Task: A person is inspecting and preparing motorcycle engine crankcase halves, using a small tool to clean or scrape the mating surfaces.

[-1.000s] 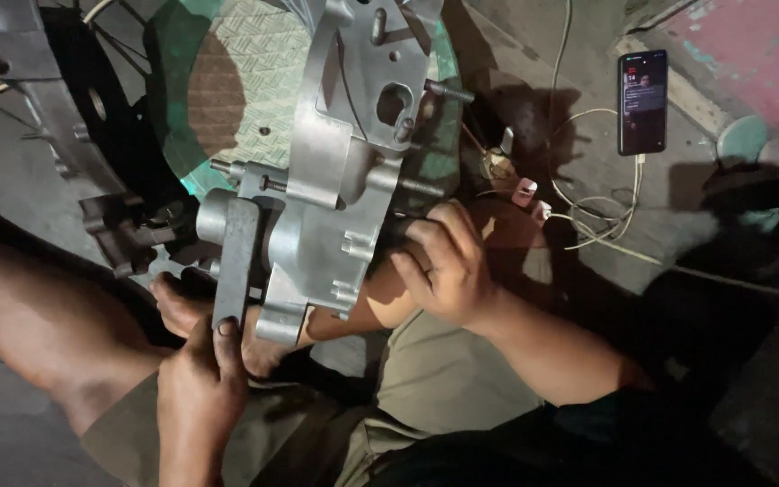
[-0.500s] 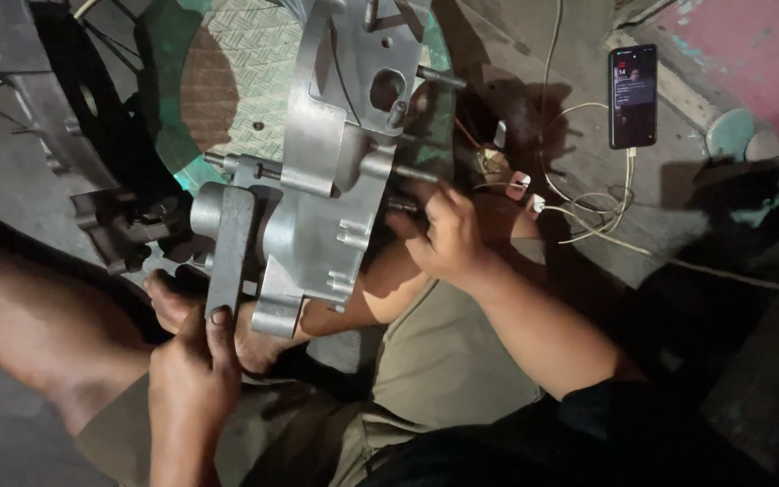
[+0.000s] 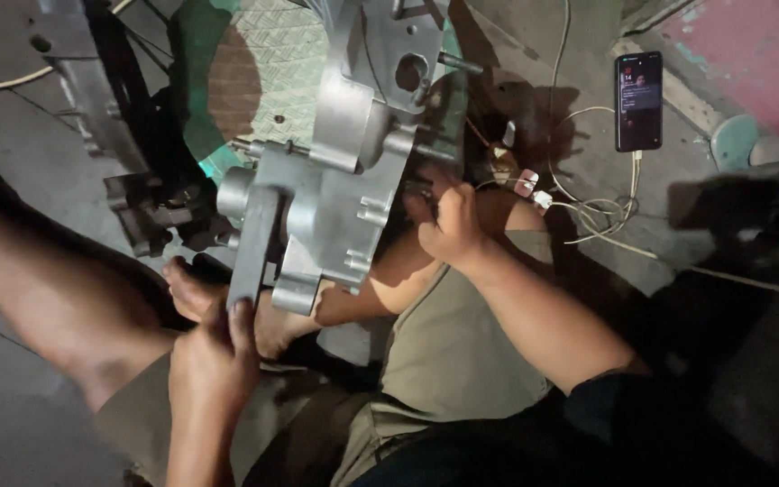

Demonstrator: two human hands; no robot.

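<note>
A large grey cast-metal engine casing (image 3: 344,162) stands on edge between my legs, over a green chequer-plate mat (image 3: 272,54). My left hand (image 3: 214,356) grips the lower end of a flat grey bar-shaped part (image 3: 254,243) that runs up the casing's near left side. My right hand (image 3: 451,225) is closed against the casing's right edge; what its fingers hold is hidden. My bare feet (image 3: 272,320) rest under the casing's bottom edge.
A smartphone (image 3: 638,101) with a lit screen lies on the concrete at upper right, its white cable (image 3: 601,216) coiled toward my right knee. Dark metal parts (image 3: 151,212) sit left of the casing. A long grey metal piece (image 3: 83,81) lies at upper left.
My right hand has slid down and left along the casing's right edge, off the protruding shaft. The casing has tipped slightly. My left hand keeps its grip on the bar.
</note>
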